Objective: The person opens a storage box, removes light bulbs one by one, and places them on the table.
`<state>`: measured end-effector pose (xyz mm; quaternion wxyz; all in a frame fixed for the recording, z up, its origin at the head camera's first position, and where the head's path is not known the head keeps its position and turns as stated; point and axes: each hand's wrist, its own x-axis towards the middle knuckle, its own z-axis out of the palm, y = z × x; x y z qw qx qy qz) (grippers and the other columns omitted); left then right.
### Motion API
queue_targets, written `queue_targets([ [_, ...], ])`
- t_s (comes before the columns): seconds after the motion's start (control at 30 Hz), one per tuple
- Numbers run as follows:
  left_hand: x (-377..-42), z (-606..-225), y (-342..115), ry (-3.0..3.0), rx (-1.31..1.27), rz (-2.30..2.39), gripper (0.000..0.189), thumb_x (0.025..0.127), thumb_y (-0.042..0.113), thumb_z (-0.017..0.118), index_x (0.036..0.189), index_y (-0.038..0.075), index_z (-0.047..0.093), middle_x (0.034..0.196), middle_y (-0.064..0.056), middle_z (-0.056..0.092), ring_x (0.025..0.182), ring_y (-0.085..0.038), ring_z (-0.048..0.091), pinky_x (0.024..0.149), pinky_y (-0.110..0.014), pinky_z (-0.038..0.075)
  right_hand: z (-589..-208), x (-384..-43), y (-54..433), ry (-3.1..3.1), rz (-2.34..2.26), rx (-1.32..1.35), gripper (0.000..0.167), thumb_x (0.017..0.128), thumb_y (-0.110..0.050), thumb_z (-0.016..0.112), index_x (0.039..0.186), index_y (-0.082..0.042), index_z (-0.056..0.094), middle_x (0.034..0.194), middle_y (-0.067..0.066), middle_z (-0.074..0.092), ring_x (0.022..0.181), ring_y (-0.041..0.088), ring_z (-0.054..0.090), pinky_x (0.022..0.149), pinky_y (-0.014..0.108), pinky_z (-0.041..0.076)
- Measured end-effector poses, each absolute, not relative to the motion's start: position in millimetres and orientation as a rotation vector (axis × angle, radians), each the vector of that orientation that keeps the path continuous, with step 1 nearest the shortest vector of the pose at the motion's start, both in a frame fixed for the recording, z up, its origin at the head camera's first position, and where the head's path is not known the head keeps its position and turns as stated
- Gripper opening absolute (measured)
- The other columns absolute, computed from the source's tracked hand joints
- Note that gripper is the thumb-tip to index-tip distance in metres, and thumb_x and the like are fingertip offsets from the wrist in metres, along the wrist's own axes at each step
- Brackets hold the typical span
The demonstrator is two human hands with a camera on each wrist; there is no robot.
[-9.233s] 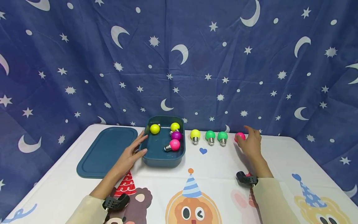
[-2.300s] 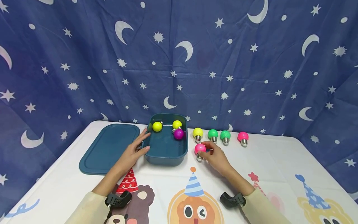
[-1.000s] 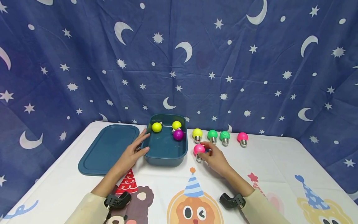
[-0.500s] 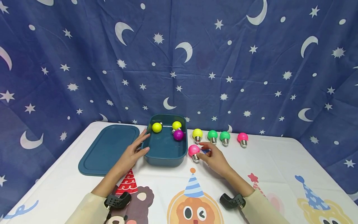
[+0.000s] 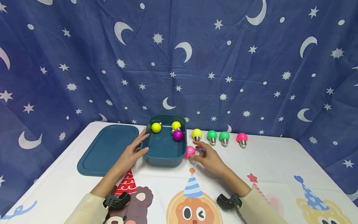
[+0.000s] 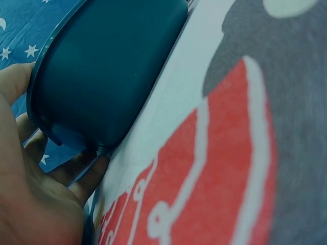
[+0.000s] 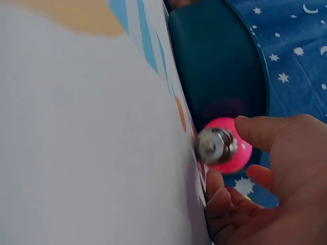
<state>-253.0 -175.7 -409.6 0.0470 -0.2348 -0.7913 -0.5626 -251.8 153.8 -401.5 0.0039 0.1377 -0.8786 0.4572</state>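
A pink light bulb (image 5: 190, 151) lies on the table against the right wall of a dark teal box (image 5: 163, 162), its metal screw base pointing toward me. My right hand (image 5: 209, 159) is just right of it. Its thumb is at the bulb (image 7: 232, 148), while the other fingers are spread apart from it in the right wrist view. My left hand (image 5: 131, 157) rests along the box's left side, fingers extended and fingertips at the rim; the left wrist view shows them against the outer wall (image 6: 102, 76). Inside the box lie two yellow bulbs (image 5: 156, 127) and a purple bulb (image 5: 177, 135).
Behind and right of my right hand stand a yellow bulb (image 5: 197, 133), two green bulbs (image 5: 212, 135) and another pink bulb (image 5: 242, 137) in a row. Left of the box lies its flat teal lid (image 5: 107, 152). A blue star-printed curtain (image 5: 179, 62) hangs behind the table.
The pink bulb, earlier inside the box, was brought out to the table by my right hand. Over the last second it shifted left from between my fingers to the box wall. My left hand stayed put.
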Motion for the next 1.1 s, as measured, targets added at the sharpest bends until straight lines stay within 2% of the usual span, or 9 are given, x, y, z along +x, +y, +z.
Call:
queue_targets([
  [0.13,-253,-410,-177,-2.417,-0.709,-1.726,0.054,0.097,0.018,0.056,0.148,0.010,0.037,0.159,-0.003,0.012,0.144,-0.030,0.009,0.110,-0.059,0.018,-402,-254,144,-2.760,1.340,0.491,0.058,0.082,-0.016,0.075,0.136,-0.013,0.054,0.106,0.004,0.059,0.071,0.017,0.050,0.058,0.027,0.044],
  [0.27,-255,-411,-177,-2.409,-0.716,-1.733,0.054,0.098,0.018,0.056,0.148,0.011,0.037,0.159,-0.003,0.013,0.144,-0.029,0.009,0.110,-0.059,0.017,-400,-254,138,-2.756,1.290,0.463,0.049,0.082,-0.015,0.075,0.128,-0.015,0.059,0.097,0.002,0.059,0.072,0.016,0.050,0.059,0.027,0.043],
  [0.37,-256,-412,-177,-2.404,-0.721,-1.733,0.054,0.098,0.017,0.055,0.148,0.011,0.037,0.159,-0.004,0.012,0.144,-0.029,0.009,0.110,-0.059,0.017,-398,-254,141,-2.760,1.294,0.408,0.043,0.082,-0.013,0.075,0.123,-0.014,0.061,0.099,0.003,0.061,0.072,0.016,0.052,0.059,0.027,0.046],
  [0.57,-254,-410,-175,-2.405,-0.721,-1.736,0.054,0.098,0.018,0.056,0.148,0.011,0.037,0.159,-0.003,0.013,0.144,-0.028,0.009,0.110,-0.059,0.018,-397,-255,162,-2.796,1.309,0.238,0.042,0.082,-0.012,0.073,0.122,-0.013,0.061,0.097,0.006,0.062,0.072,0.018,0.055,0.054,0.028,0.050],
  [0.67,-254,-409,-174,-2.408,-0.721,-1.738,0.054,0.097,0.017,0.056,0.148,0.010,0.037,0.159,-0.004,0.012,0.144,-0.029,0.009,0.110,-0.059,0.018,-399,-255,174,-2.807,1.306,0.161,0.041,0.082,-0.014,0.073,0.121,-0.014,0.061,0.103,0.006,0.061,0.075,0.019,0.055,0.056,0.028,0.050],
  [0.77,-255,-409,-174,-2.409,-0.722,-1.734,0.054,0.097,0.014,0.055,0.148,0.009,0.037,0.159,-0.007,0.012,0.144,-0.030,0.009,0.109,-0.059,0.018,-399,-257,179,-2.816,1.304,0.167,0.041,0.083,-0.017,0.073,0.122,-0.014,0.061,0.108,0.008,0.061,0.079,0.020,0.055,0.059,0.028,0.050],
  [0.83,-254,-409,-175,-2.409,-0.719,-1.737,0.054,0.097,0.013,0.055,0.148,0.009,0.037,0.159,-0.004,0.012,0.144,-0.030,0.009,0.110,-0.059,0.018,-399,-257,180,-2.821,1.298,0.190,0.041,0.083,-0.018,0.073,0.122,-0.013,0.060,0.108,0.008,0.061,0.079,0.020,0.055,0.061,0.028,0.049],
  [1.1,-254,-410,-176,-2.415,-0.715,-1.715,0.054,0.097,0.018,0.056,0.148,0.010,0.037,0.159,-0.004,0.013,0.144,-0.029,0.010,0.110,-0.058,0.019,-400,-258,180,-2.816,1.275,0.246,0.041,0.085,-0.018,0.072,0.123,-0.014,0.060,0.108,0.007,0.060,0.077,0.019,0.054,0.063,0.029,0.048],
])
